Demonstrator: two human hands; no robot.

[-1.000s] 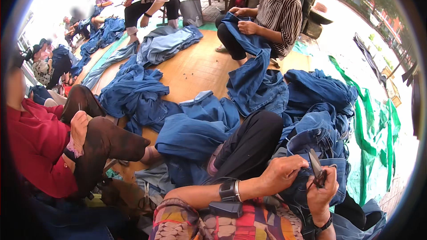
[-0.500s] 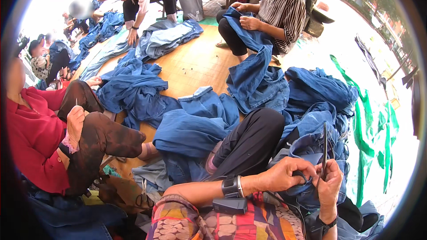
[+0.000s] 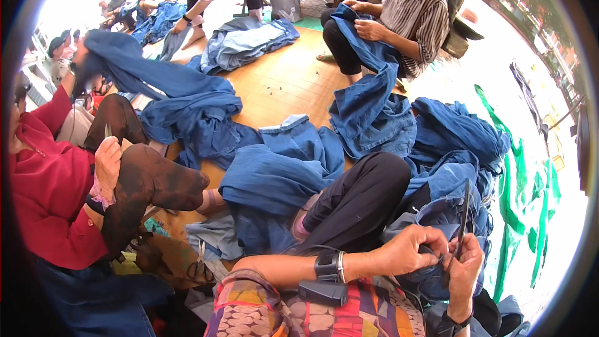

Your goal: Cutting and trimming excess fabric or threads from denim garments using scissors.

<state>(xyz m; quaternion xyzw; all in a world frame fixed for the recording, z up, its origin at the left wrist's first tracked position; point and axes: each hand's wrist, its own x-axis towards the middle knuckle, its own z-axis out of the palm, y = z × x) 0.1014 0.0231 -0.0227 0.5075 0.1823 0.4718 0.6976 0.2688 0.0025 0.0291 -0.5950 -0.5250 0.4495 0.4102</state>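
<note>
At the lower right, my left hand [image 3: 415,249] pinches dark denim [image 3: 427,218], its fingertips close beside my right hand [image 3: 462,262]. In my right hand are dark scissors [image 3: 464,212], held nearly edge-on with the blades pointing up. The denim under both hands is bunched and partly hidden by them. My left wrist carries a dark band and a bracelet, with a black box [image 3: 321,292] on the patterned cloth below it.
Piles of blue jeans [image 3: 274,168] lie on an orange mat [image 3: 274,75]. A co-worker in red [image 3: 50,187] sits close at left, another in a striped shirt [image 3: 412,25] opposite, others farther back. Green sheeting [image 3: 518,200] is at right, spare scissors [image 3: 201,265] at lower left.
The scissors have turned from flat-on to edge-on, and my left hand has closed in beside my right. The co-worker in red has lifted a length of denim at the upper left.
</note>
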